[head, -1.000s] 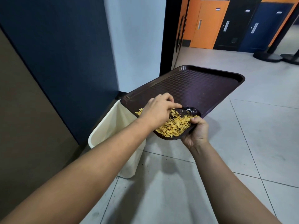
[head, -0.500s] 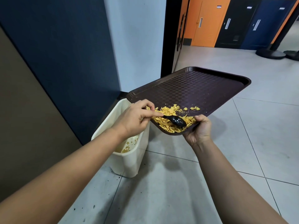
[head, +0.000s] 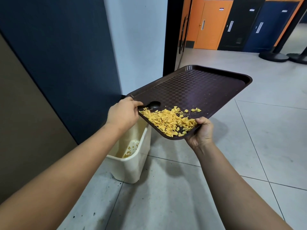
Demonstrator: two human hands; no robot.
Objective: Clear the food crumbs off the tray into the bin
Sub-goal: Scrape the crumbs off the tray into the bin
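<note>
The fingers of the left hand (head: 123,113) are curling round the handle of a black spoon (head: 153,105), pinching it, and the bowl of the spoon is lying on the tray (head: 199,87) just at 12 o'clock of the crumb pile. The right hand (head: 201,130) is gripping the near corner of the tray, with the thumb on top of the rim and the other fingers hiding under it.

The risk, I think, is a spill — the tray is tilting down toward the person and the crumbs (head: 169,121) are crowding against the near rim, and this rim is hanging partly past the bin (head: 132,163), over the floor tiles. A sweep that is too quick, or a stronger tilt, could be sending flakes over the edge at 6 o'clock, beside the bin.

The crumbs are lying between both hands, at 3 o'clock of the left fingers and touching the right thumb. The bin is standing below the left hand, at 6 o'clock, already holding some crumbs.
</note>
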